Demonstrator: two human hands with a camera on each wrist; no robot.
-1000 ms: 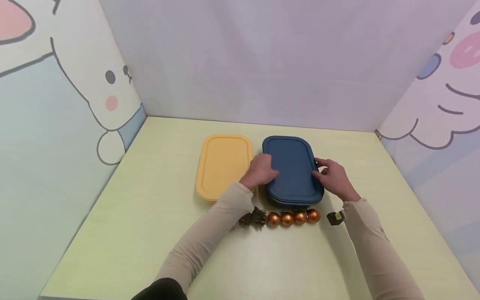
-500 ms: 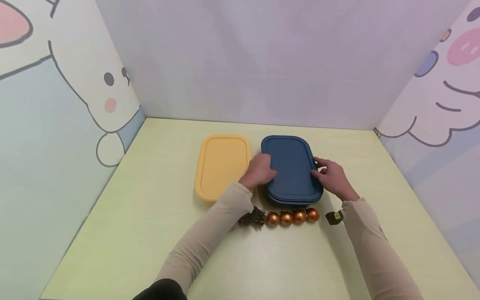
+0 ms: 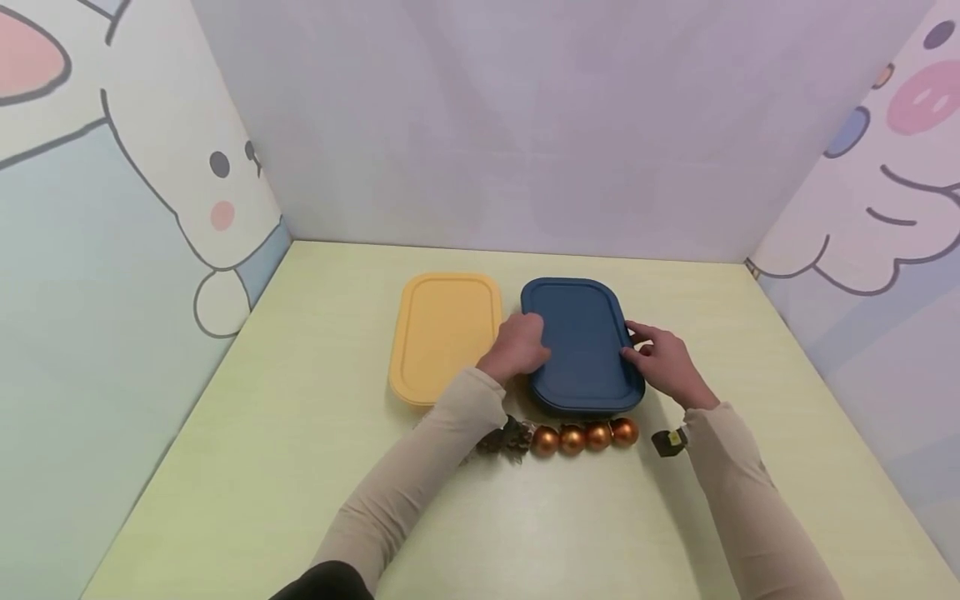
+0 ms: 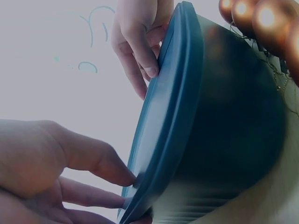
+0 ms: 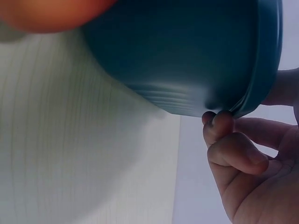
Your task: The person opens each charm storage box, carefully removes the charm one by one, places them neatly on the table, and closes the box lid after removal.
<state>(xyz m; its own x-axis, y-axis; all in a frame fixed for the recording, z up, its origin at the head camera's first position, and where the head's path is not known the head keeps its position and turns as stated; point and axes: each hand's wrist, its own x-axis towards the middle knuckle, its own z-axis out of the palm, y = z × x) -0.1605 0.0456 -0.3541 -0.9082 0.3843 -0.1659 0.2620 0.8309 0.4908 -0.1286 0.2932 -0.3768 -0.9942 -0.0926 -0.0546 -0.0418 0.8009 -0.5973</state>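
Note:
A dark blue rectangular box with rounded corners stands on the table, its matching lid on top. My left hand pinches the lid's left edge, thumb on top and fingers at the rim. On the opposite edge, my right hand does likewise, with fingertips under the rim in the right wrist view. The left wrist view shows the box's smooth side wall below the lid. What the box contains is hidden.
To the left lies a yellow lidded box, partly behind my left hand. Several copper-coloured balls line up before the blue box, beside pine cones partly covered by my left sleeve. Walls with cartoon animals enclose the table.
The lid's front edge, earlier showing a double line, now looks closer to the box rim. Both hands keep their hold with barely any shift; the head view tilts slightly.

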